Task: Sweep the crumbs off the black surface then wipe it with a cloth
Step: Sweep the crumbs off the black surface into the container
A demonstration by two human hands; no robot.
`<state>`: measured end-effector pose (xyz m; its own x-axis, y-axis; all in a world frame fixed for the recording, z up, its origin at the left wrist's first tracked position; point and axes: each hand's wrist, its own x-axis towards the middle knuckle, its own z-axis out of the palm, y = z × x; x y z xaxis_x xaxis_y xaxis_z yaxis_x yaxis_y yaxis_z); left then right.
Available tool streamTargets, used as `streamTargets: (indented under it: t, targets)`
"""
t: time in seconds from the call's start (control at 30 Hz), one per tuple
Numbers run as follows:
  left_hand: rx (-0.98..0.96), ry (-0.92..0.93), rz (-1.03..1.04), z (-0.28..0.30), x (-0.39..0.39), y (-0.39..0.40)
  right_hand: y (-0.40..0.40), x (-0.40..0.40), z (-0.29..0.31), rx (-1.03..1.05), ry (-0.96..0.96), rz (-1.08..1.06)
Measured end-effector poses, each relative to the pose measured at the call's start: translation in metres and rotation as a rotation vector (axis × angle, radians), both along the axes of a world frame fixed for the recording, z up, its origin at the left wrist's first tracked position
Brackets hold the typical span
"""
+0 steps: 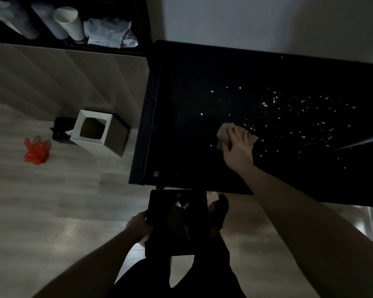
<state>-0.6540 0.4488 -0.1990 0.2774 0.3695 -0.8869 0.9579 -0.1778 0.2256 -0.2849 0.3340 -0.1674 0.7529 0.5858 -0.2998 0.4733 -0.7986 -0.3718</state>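
Note:
The black surface (192, 87) fills the upper right of the head view. Pale crumbs (302, 117) lie scattered over its right half, with a few loose ones nearer the middle. My right hand (238, 145) presses flat on a crumpled beige cloth (223, 131) on the surface, just left of the crumb field. My left hand (138, 227) grips the left edge of a flat black tray (194, 203) held just below the near edge of the surface. A few pale bits lie on the tray.
A white square bin (99, 134) stands open on the wood floor left of the surface, with a dark box behind it. A red plastic bag (36, 150) lies further left. A shelf at top left holds paper cups (70, 23) and crumpled wrapping.

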Motion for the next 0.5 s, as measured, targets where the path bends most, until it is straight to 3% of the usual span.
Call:
streamTargets:
  t: [0.3, 0.5]
  targets:
    - [0.026, -0.068, 0.112, 0.015, 0.026, -0.006, -0.026, -0.092, -0.009, 0.288, 0.128, 0.445]
    - [-0.011, -0.083, 0.186, 0.024, 0.034, -0.008, -0.071, -0.174, -0.001, 0.397, 0.335, 0.454]
